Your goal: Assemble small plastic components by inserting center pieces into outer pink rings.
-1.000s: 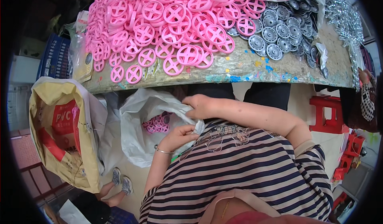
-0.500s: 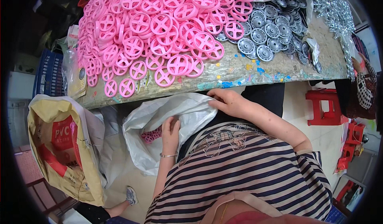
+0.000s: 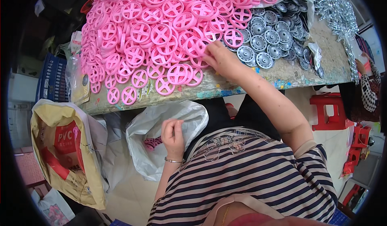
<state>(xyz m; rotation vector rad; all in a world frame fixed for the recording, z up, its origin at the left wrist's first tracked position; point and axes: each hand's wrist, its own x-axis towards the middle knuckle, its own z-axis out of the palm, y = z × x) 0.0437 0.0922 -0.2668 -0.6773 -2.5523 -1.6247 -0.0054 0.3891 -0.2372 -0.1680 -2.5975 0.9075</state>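
Observation:
A large heap of pink spoked plastic wheels covers the left and middle of the worktable. At its front right edge, my right hand has its fingertips closed on a pink wheel. My left hand is above the white plastic bag below the table, its fingers curled in together. Whatever they may hold is hidden. The bag gapes open, and a few darker pink wheels lie inside it. Grey round discs with patterned faces form a pile to the right of the pink heap.
A yellowish sack stands open left of the white bag. The worn table carries silver tinsel at its far right. On the floor to the right is a red stool. Another person's patterned sleeve shows at the right edge.
My right hand has left the white bag's rim and reached up to the pink heap. The bag's right rim has dropped inward. My left hand has moved slightly lower and stays curled.

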